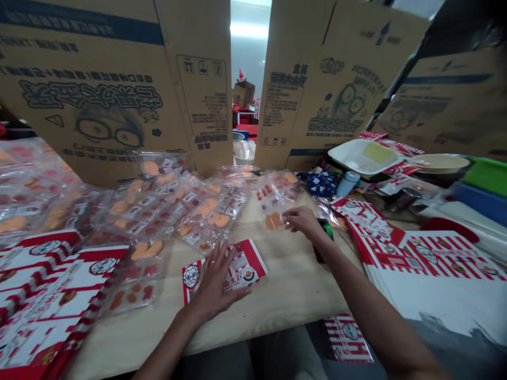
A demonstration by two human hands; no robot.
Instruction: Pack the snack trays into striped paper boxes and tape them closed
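My left hand [216, 279] lies flat, fingers spread, on a small red-and-white printed card box [247, 266] near the middle of the wooden table [293, 287]. My right hand [303, 221] reaches forward and pinches the edge of a clear plastic packet [273, 203] holding orange and red pieces. More such packets [178, 206] lie overlapped in a wide heap across the table to the left of that packet.
Tall cardboard cartons [114, 84] wall off the back of the table. Flat red-and-white striped box blanks are stacked at the left [43, 301] and right [420, 258]. A white tray [362, 155], a plate [438, 163] and a small black-green object [325, 229] sit at right.
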